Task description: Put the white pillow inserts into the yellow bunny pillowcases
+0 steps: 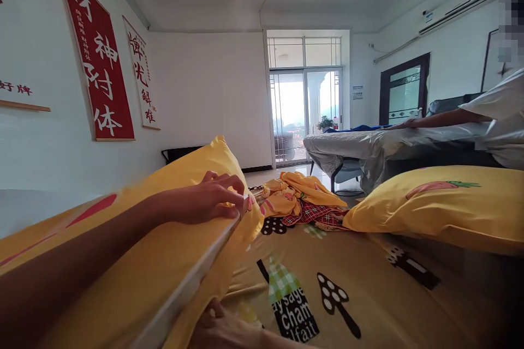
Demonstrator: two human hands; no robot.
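A yellow pillowcase (135,251) with a red print stands tilted in front of me, and a strip of white pillow (184,294) shows along its gaping edge. At the upper part of that edge, my left hand (219,196) is closed, fingers pinching the cloth. Low down, my right hand (223,330) is closed on the lower part of the same pillowcase edge; some of its fingers are hidden behind the fabric. Under both hands lies a tan printed bed sheet (339,262).
A second yellow pillow (450,204) with a carrot print lies to the right. Crumpled yellow and red plaid cloth (303,199) is bunched ahead. Beyond it, a person's arm (446,118) rests on a plastic-covered table (347,147). A glass door (305,114) stands behind.
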